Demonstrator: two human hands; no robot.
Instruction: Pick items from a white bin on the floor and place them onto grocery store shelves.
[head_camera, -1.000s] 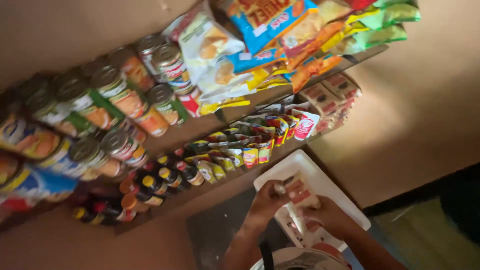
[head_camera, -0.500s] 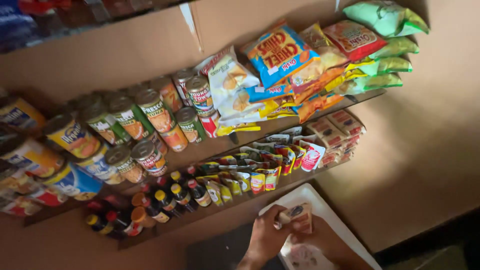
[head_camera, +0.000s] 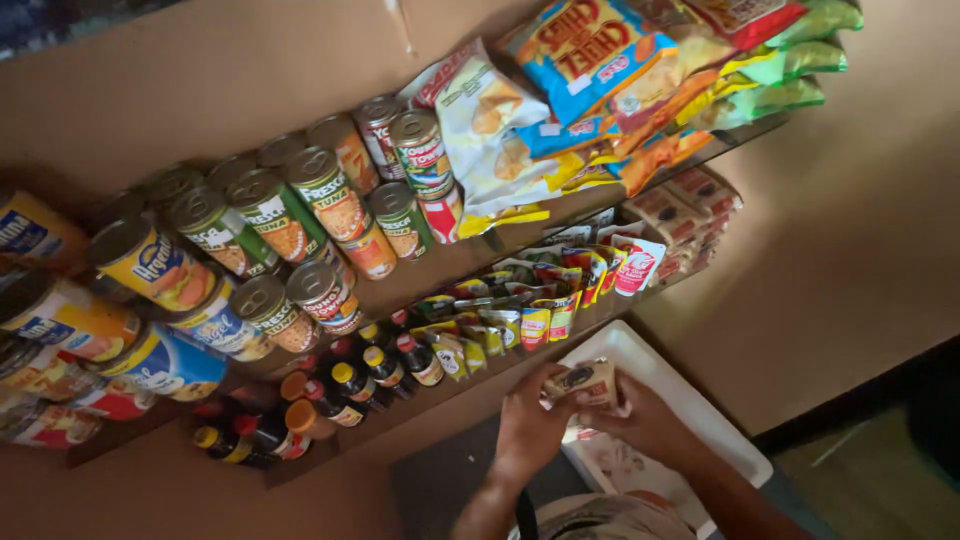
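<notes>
Both my hands meet over a white rectangular tray at the bottom centre. My left hand and my right hand together grip a small tan packet with a dark round picture on it. The packet is held just above the tray's near edge. More small packets lie in the tray below my hands, half hidden by my wrists.
Wall shelves fill the view: stacked cans at upper left, snack bags at upper right, small sachets and boxes on the lower shelf, small bottles at lower left. A brown wall stands to the right.
The view has shifted and come closer to the shelves. My hands have risen from the tray and now hold the tan packet between them, slightly higher than before.
</notes>
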